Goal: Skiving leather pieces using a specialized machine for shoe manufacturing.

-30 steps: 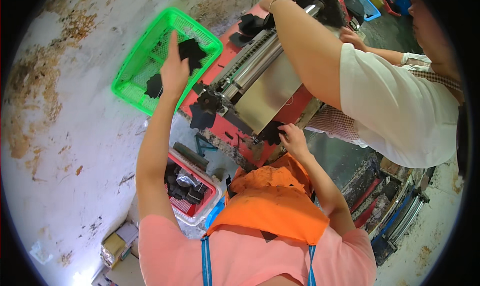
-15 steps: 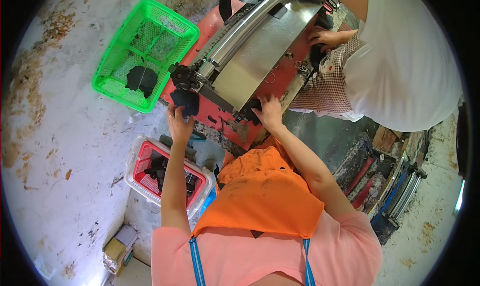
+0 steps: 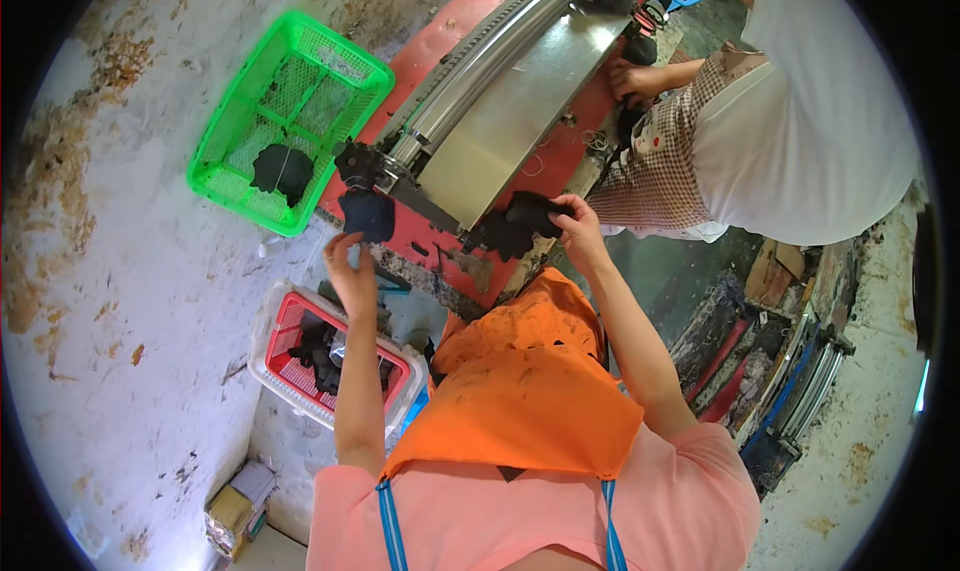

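Note:
My right hand (image 3: 580, 233) is closed on the edge of a thin black sheet-like piece (image 3: 530, 213), lifted beside the near end of a roller machine (image 3: 480, 136). Under it, ragged black scraps (image 3: 495, 236) lie on the red tabletop. My left hand (image 3: 350, 276) has its fingers apart, just below a dark rounded pad (image 3: 367, 216) at the table's left corner; whether the fingertips touch it I cannot tell. The machine has long metal rollers and a shiny sloping plate (image 3: 470, 176).
A green basket (image 3: 210, 186) with a black bundle stands at left. Nearer is a red basket in a white one (image 3: 262, 366), holding black pieces. A co-worker's hand (image 3: 640, 79) rests at the table's right side. More rollers (image 3: 815, 391) lie at lower right.
My right hand has drawn back from the machine's near end, bringing the black piece up into view. My left hand has shifted slightly down and left, off the dark pad.

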Demonstrator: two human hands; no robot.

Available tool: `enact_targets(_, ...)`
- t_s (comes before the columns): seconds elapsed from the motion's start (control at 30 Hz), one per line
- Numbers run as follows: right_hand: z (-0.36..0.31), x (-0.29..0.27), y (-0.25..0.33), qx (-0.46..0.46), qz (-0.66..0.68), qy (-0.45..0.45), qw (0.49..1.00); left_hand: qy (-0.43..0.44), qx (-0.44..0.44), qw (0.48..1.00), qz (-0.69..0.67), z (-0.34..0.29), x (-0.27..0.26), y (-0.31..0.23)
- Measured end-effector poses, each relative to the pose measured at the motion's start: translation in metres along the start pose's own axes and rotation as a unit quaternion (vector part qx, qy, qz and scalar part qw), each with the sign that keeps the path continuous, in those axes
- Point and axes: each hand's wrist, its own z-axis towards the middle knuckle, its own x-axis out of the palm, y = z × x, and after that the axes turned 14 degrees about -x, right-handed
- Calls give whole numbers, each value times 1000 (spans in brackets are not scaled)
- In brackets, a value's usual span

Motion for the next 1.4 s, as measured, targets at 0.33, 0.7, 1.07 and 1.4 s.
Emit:
enact_targets(0.33, -24, 151, 87, -500, -436, 200, 721, 348, -185, 734, -554, -26, 31, -216)
enact_targets(0.7, 12, 145, 119, -355, -344, 111, 862, 355, -105, 818, -440, -1, 29, -227)
enact_targets(1.07, 39, 157, 109, -251, -224, 136, 932, 64, 355, 919, 161, 57, -6, -246)
enact_targets(1.4, 68, 111, 73, -144, -582, 119, 791, 254, 294, 905, 174, 202, 46, -160)
